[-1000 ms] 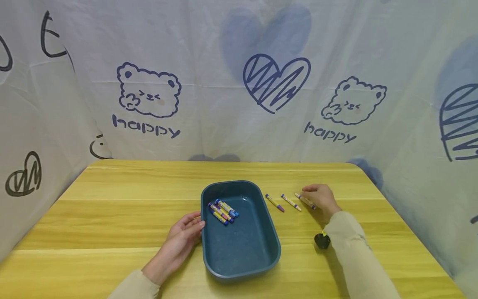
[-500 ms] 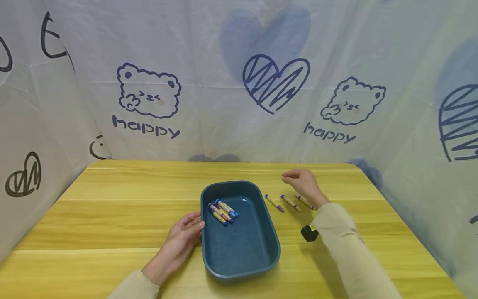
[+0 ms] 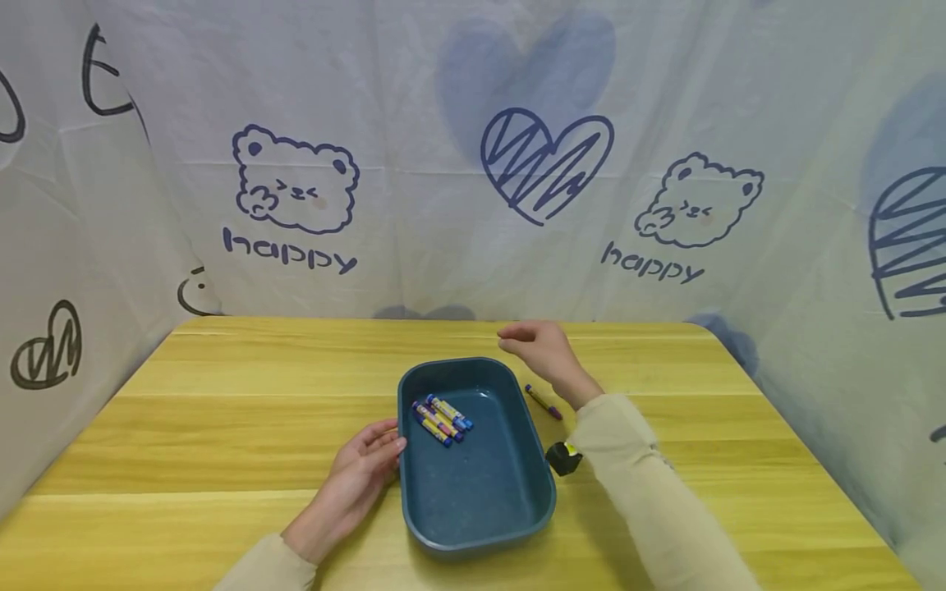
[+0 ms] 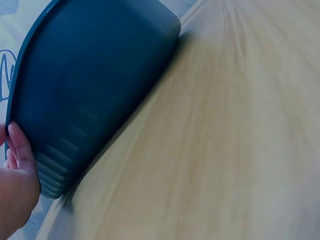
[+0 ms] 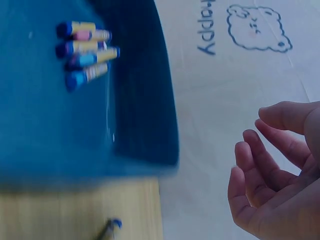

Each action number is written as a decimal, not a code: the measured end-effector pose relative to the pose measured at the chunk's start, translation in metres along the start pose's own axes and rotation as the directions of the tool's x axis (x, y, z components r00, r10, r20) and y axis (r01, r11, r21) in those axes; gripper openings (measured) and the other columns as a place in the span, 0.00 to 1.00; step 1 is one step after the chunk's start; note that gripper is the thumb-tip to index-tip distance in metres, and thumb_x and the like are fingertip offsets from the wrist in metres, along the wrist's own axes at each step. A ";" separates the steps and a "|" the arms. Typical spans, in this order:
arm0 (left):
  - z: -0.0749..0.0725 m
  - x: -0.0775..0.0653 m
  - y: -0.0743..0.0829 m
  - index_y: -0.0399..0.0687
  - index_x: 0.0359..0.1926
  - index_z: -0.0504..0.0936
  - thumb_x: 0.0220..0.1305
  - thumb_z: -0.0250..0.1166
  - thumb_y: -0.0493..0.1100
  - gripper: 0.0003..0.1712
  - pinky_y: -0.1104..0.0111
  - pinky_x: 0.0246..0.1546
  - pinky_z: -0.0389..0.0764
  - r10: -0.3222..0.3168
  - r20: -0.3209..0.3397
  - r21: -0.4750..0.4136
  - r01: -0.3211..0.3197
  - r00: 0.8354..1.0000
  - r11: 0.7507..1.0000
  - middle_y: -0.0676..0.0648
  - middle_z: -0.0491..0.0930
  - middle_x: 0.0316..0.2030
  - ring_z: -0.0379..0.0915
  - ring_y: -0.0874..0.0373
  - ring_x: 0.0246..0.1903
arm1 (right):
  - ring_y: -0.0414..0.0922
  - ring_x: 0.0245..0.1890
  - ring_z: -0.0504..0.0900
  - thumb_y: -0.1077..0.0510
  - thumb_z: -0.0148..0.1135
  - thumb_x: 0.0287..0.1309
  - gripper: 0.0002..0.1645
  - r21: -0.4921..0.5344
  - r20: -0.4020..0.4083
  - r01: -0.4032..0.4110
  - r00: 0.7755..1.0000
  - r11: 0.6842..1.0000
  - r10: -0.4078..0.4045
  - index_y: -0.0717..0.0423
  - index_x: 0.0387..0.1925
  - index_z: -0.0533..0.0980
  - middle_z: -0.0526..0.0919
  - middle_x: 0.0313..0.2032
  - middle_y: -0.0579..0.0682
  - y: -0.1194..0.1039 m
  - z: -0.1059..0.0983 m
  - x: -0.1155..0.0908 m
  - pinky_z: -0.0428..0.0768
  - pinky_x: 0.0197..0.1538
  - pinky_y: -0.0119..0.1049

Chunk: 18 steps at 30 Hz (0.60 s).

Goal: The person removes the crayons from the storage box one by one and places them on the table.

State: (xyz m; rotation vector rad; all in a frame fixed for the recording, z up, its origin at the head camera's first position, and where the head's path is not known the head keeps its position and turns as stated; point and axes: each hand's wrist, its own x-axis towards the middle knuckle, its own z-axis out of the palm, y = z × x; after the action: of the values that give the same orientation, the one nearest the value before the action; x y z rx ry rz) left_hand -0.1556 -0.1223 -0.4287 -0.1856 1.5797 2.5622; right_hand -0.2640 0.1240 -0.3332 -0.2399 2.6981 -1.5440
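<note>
Bench [image 3: 222,394] is a yellowish wood-grain thing, with pale cloth [image 3: 429,246] hung round it at 9, 12 and 3 o'clock, doodled with bears [image 3: 296,185], hearts [image 3: 547,164] and "happy". Tray [image 3: 480,492] sits around mid-bench, crayons [image 3: 442,420] bunched inside towards 10 o'clock, plus a loose crayon [image 3: 543,402] outside at 2. Left hand [image 3: 362,464] has its grip clamped on the tray's 9 o'clock edge; right hand [image 3: 543,349], up at 1, has its grip kinda loose, fingertips slightly apart.

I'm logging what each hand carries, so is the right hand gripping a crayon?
No, the right wrist view shows the right hand with nothing between its thumb and fingertips.
</note>
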 end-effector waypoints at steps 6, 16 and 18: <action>0.000 0.000 -0.001 0.29 0.57 0.65 0.64 0.56 0.26 0.21 0.73 0.38 0.74 0.008 0.001 -0.003 -0.008 1.000 1.000 0.48 0.74 0.37 0.71 0.61 0.36 | 0.53 0.48 0.79 0.63 0.63 0.61 0.14 0.040 0.008 0.035 0.999 0.999 -0.035 0.65 0.47 0.81 0.83 0.46 0.58 -0.006 0.022 0.002 0.76 0.52 0.45; 0.000 0.000 -0.001 0.29 0.58 0.65 0.64 0.56 0.26 0.21 0.72 0.39 0.74 0.008 -0.004 0.008 -0.008 1.000 1.000 0.48 0.74 0.37 0.71 0.61 0.36 | 0.48 0.42 0.80 0.63 0.63 0.60 0.13 0.157 0.073 -0.025 0.997 0.987 0.014 0.65 0.45 0.81 0.84 0.42 0.55 -0.003 0.051 0.003 0.79 0.47 0.43; 0.000 0.000 -0.001 0.29 0.58 0.65 0.64 0.56 0.26 0.21 0.72 0.39 0.74 0.007 -0.006 0.009 -0.007 1.000 1.000 0.49 0.74 0.37 0.71 0.60 0.36 | 0.49 0.41 0.81 0.62 0.63 0.60 0.12 0.167 0.078 -0.038 0.997 0.985 0.025 0.65 0.45 0.81 0.84 0.41 0.54 -0.001 0.057 0.003 0.79 0.47 0.43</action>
State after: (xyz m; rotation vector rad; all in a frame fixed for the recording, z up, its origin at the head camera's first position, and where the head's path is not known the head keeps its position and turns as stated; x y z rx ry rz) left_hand -0.1556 -0.1220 -0.4297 -0.1874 1.5965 2.5614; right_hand -0.2616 0.0744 -0.3606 -0.2443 2.4851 -1.7058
